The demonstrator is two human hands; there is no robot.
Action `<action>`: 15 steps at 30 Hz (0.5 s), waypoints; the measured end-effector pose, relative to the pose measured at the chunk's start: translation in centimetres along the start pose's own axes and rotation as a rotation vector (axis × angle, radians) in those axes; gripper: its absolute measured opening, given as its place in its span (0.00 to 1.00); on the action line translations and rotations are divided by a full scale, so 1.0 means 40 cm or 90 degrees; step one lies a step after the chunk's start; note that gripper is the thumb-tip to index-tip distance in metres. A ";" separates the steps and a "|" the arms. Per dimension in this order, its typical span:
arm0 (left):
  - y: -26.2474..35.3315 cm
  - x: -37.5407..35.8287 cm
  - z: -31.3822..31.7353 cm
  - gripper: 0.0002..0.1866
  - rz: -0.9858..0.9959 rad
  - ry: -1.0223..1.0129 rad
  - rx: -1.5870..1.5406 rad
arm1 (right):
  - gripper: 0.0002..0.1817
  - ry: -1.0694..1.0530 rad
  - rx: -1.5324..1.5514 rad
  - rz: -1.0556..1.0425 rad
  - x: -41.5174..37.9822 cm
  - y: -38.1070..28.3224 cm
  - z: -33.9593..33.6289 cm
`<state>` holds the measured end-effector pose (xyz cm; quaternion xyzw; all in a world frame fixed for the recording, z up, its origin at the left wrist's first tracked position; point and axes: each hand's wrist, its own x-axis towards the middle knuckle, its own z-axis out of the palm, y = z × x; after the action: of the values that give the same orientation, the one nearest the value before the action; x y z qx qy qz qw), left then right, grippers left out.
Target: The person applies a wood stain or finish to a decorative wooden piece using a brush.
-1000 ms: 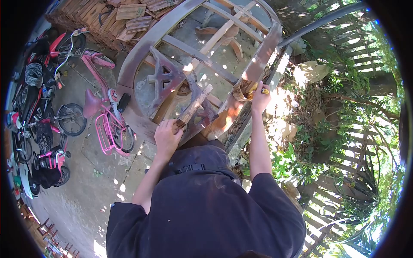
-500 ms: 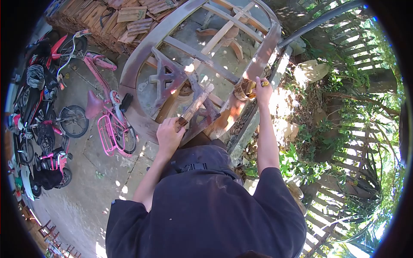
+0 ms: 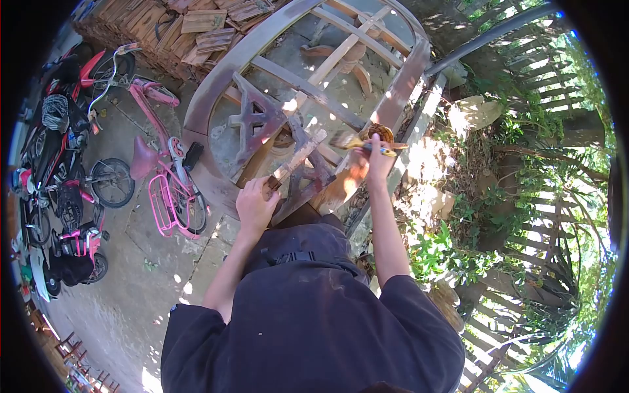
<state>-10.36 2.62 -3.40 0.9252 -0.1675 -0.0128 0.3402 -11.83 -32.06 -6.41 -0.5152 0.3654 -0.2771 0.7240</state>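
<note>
My left hand (image 3: 254,204) is closed around the lower end of a narrow wooden piece (image 3: 298,157), which slants up to the right. Between the fingers of my right hand (image 3: 379,159) is a paintbrush (image 3: 354,141), its bristles pointing left and slightly blurred. Just behind the brush, a small round container (image 3: 381,133) with brown contents rests on the rim of a large oval wooden frame (image 3: 216,98). A triangular wooden piece with cut-outs (image 3: 255,121) lies on the frame, left of the held piece. A similar cut-out piece (image 3: 308,187) sits beneath it.
A pink bicycle (image 3: 147,124) and several motorbikes (image 3: 59,164) stand on the concrete at left. Stacked roof tiles (image 3: 151,33) lie beyond the frame. Plants (image 3: 452,255) and a slatted fence (image 3: 544,85) line the right side. A dark pole (image 3: 491,36) slants at upper right.
My right hand has moved left with the paintbrush, from the container to a spot nearer the held wooden piece. The brush now points left. My left hand has barely moved.
</note>
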 end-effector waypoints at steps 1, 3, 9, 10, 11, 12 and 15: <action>-0.001 0.002 -0.001 0.21 -0.001 0.003 -0.004 | 0.18 -0.010 0.035 0.028 0.002 0.035 0.011; -0.006 0.004 0.001 0.21 0.005 0.006 -0.003 | 0.18 -0.015 0.072 0.057 0.019 0.110 0.032; -0.016 0.008 0.008 0.22 0.019 0.006 -0.004 | 0.16 0.090 0.150 0.099 0.055 0.240 0.032; -0.018 0.009 0.009 0.22 0.024 0.011 -0.011 | 0.16 0.088 0.151 0.098 0.035 0.235 0.033; -0.021 0.011 0.010 0.22 0.025 0.013 -0.011 | 0.15 0.048 0.166 0.125 0.006 0.233 0.032; -0.024 0.011 0.012 0.22 0.025 0.017 -0.014 | 0.15 0.007 0.180 0.152 -0.026 0.227 0.033; -0.028 0.012 0.012 0.23 0.020 0.017 -0.013 | 0.14 -0.090 0.165 0.200 -0.137 0.167 0.056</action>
<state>-9.64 2.96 -4.41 0.9191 -0.1770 0.0031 0.3521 -13.01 -24.47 -10.95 -0.3724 0.3508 -0.1684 0.8425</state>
